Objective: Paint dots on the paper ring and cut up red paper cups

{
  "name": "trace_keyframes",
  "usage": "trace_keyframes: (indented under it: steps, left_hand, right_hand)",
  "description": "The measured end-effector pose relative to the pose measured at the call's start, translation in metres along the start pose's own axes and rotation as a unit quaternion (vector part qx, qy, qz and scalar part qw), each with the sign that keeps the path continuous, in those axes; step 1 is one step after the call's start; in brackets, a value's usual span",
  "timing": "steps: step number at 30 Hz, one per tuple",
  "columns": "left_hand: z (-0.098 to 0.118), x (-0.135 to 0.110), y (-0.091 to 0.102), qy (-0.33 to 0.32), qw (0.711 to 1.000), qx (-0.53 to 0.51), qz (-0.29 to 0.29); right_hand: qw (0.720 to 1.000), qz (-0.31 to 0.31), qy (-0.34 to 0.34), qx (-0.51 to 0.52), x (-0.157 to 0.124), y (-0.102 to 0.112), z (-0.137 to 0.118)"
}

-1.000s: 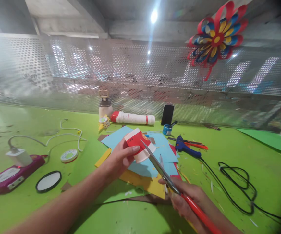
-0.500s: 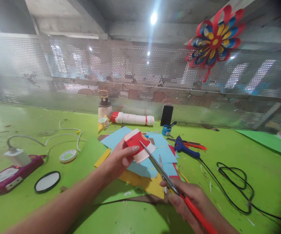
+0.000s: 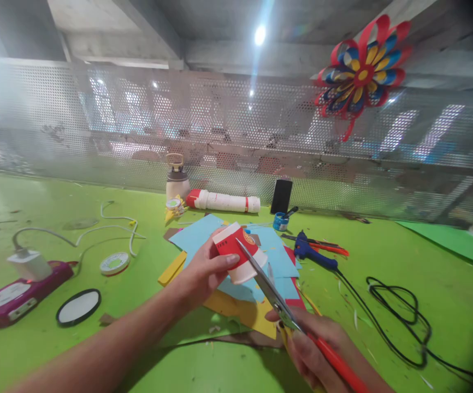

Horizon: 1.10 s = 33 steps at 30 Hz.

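My left hand (image 3: 206, 270) is closed around a red and white paper cup (image 3: 238, 254), held on its side above a pile of coloured paper (image 3: 236, 305). My right hand (image 3: 316, 349) grips red-handled scissors (image 3: 279, 303). The blades are parted. Their tips reach the cup's side near its rim. Blue, yellow and red sheets lie under both hands on the green table (image 3: 384, 305).
A blue glue gun (image 3: 312, 251) with a coiled black cord (image 3: 396, 305) lies to the right. A stack of paper cups (image 3: 224, 201), a bottle (image 3: 177, 180) and a black block (image 3: 281, 195) stand by the perforated wall. A pink power strip (image 3: 19, 289), tape roll (image 3: 114, 263) and round mirror (image 3: 78, 307) are left.
The cup has turned slightly in my left hand. The scissor blades have moved further onto the cup's side. My right hand has dropped a little lower in view.
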<state>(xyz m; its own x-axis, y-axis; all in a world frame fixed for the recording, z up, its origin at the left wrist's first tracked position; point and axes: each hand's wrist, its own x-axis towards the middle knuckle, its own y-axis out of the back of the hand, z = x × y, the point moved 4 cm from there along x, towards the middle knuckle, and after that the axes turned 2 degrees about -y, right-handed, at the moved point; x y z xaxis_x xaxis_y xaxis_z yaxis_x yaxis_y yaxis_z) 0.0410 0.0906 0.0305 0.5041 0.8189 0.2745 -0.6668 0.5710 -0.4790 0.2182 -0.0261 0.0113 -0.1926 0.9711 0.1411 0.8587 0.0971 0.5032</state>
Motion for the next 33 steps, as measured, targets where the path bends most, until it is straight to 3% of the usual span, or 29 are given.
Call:
trace_keyframes:
  steps: [8, 16, 19, 23, 29, 33]
  left_hand:
    - [0.002, 0.0, -0.005, 0.007, 1.0, -0.011, 0.016]
    - [-0.004, -0.003, -0.003, 0.028, 0.998, -0.046, 0.042]
    - [-0.004, -0.001, 0.001, 0.027, 0.998, -0.045, 0.037]
    - [0.008, 0.007, 0.012, 0.003, 1.0, -0.007, -0.006]
    - [0.024, 0.014, 0.033, 0.031, 0.994, 0.101, 0.008]
    - [0.021, 0.015, 0.032, 0.07, 0.983, 0.166, -0.03]
  right_hand:
    - [0.999, 0.013, -0.035, 0.0, -0.002, -0.001, -0.013]
    - [0.999, 0.012, -0.026, -0.021, 0.0, -0.002, -0.01]
    - [0.999, 0.004, 0.005, -0.045, 0.004, 0.001, -0.011]
    - [0.991, -0.029, 0.061, -0.118, 0.009, 0.01, -0.016]
    - [0.973, -0.071, 0.021, -0.22, 0.013, 0.027, -0.014]
    - [0.957, -0.061, 0.003, -0.285, 0.014, 0.032, -0.006]
